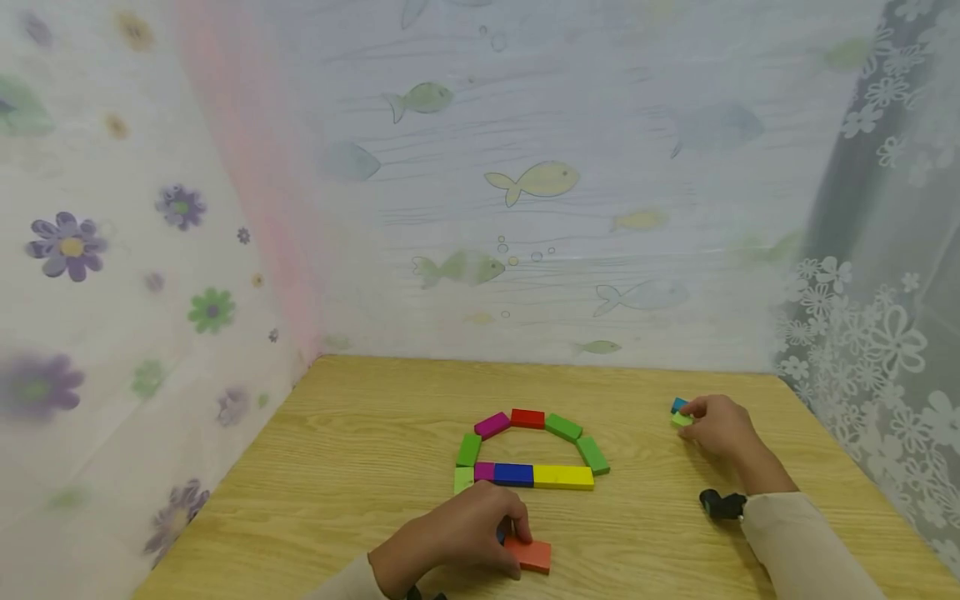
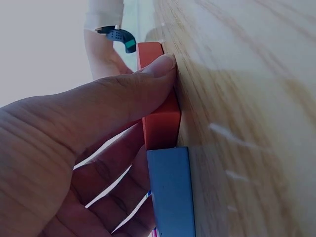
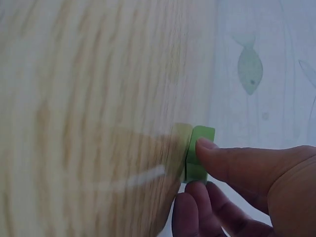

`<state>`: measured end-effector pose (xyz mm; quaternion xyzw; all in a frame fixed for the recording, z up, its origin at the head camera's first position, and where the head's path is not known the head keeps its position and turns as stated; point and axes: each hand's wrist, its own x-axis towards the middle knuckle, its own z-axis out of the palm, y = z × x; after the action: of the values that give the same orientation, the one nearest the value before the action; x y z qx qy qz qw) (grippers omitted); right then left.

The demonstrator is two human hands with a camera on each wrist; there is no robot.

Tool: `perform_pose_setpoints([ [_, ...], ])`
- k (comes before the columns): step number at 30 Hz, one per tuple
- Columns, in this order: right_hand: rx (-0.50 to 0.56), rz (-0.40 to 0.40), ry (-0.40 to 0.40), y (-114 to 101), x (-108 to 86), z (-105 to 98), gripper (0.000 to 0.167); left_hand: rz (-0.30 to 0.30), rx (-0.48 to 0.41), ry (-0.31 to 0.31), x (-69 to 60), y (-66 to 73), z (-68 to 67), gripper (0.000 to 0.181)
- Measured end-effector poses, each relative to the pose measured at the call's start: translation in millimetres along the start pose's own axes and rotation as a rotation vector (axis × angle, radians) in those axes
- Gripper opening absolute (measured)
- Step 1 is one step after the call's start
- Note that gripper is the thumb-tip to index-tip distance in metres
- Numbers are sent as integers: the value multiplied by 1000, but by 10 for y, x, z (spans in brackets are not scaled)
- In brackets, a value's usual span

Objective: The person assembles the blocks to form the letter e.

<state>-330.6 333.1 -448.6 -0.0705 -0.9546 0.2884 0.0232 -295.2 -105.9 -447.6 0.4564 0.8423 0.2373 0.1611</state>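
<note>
Near the front of the table, my left hand (image 1: 472,529) pinches an orange-red block (image 1: 534,556) between thumb and fingers. In the left wrist view, a blue block (image 2: 170,192) lies end to end with it, on the tabletop. Towards the back right, my right hand (image 1: 722,429) pinches a light green block (image 1: 681,420) lying on the table; its thumb presses the block in the right wrist view. Just behind that block is a small blue block (image 1: 678,406), partly hidden by the fingers.
Mid-table, an arch of magenta, red (image 1: 528,419) and green blocks (image 1: 593,455) stands behind a straight row of magenta, blue (image 1: 513,475) and yellow blocks (image 1: 564,477). A light green block (image 1: 463,479) sits at the row's left end. Patterned curtains (image 1: 525,317) border the wooden table (image 1: 360,433).
</note>
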Motion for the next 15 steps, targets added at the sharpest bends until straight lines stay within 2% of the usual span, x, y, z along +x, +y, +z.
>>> perform_pose_setpoints([
  [15, 21, -7, 7, -67, -100, -26, 40, -2, -7, 7, 11, -2, -2, 24],
])
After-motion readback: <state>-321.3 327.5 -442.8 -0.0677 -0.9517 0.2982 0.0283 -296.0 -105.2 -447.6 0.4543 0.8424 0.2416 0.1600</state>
